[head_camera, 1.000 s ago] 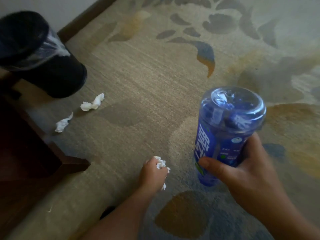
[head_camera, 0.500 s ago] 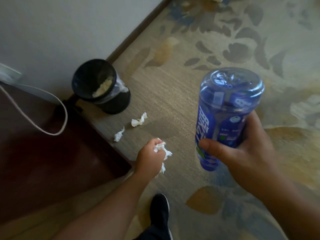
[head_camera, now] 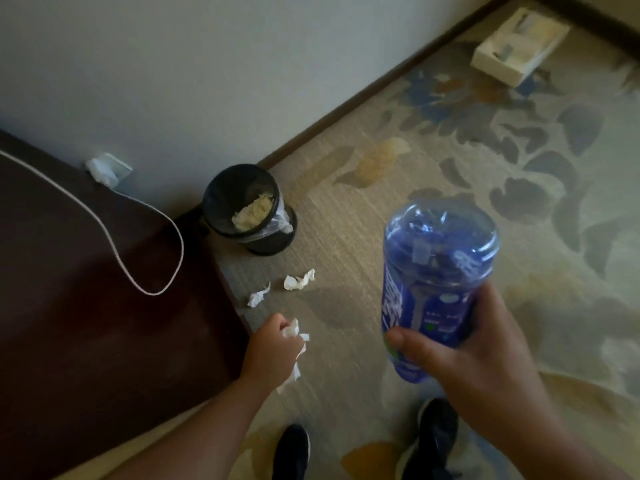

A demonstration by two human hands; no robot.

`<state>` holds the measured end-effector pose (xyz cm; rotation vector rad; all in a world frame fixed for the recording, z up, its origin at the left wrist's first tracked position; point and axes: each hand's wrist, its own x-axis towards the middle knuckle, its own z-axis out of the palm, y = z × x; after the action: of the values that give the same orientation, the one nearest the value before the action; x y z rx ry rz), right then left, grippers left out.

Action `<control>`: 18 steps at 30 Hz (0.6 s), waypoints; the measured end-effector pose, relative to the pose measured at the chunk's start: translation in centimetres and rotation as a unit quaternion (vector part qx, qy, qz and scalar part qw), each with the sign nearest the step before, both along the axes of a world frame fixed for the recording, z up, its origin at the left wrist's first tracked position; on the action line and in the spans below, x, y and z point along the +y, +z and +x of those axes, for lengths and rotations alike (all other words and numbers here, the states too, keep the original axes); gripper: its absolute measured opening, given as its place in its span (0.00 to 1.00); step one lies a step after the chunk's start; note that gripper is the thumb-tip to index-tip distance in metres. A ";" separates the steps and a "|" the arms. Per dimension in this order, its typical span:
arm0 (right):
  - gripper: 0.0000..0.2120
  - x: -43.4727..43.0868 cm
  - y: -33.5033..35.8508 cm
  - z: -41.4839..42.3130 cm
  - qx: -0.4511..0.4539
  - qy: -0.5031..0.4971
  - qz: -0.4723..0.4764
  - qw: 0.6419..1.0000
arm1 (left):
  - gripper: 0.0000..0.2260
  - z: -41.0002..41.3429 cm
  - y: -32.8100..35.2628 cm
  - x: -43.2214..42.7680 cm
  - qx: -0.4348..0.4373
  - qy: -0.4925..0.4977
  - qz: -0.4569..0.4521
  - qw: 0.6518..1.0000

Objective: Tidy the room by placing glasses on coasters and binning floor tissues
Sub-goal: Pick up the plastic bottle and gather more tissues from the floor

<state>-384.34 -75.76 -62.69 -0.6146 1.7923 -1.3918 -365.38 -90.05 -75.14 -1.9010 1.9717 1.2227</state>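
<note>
Clutched a crumpled white tissue (head_camera: pixel 293 331) in the curled fingers of the left hand (head_camera: pixel 273 346), just beside the corner of a dark brown wooden table (head_camera: pixel 86 323); gripped a translucent blue plastic bottle (head_camera: pixel 436 271) in the right hand (head_camera: pixel 464 362). Stood over a second crumpled tissue (head_camera: pixel 299 280) and a third crumpled tissue (head_camera: pixel 258 297) on the patterned beige carpet (head_camera: pixel 346 220), both near a small round black bin (head_camera: pixel 221 188) lined with clear plastic
</note>
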 end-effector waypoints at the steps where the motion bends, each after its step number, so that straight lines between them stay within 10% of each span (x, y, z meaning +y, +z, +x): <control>1: 0.39 -0.9 0.1 -1.1 0.004 0.014 -0.001 1.000 | 0.10 -0.2 0.0 -0.5 -0.003 0.023 -0.003 1.000; 18: 0.47 -22.7 -10.2 -6.9 0.026 0.190 0.033 0.981 | 0.08 -0.8 -12.0 -15.6 -0.008 0.214 0.034 0.976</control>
<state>-391.25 -98.41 -72.90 -0.9108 1.6473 -1.0611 -366.20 -105.63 -87.18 -2.3689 1.5324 1.3403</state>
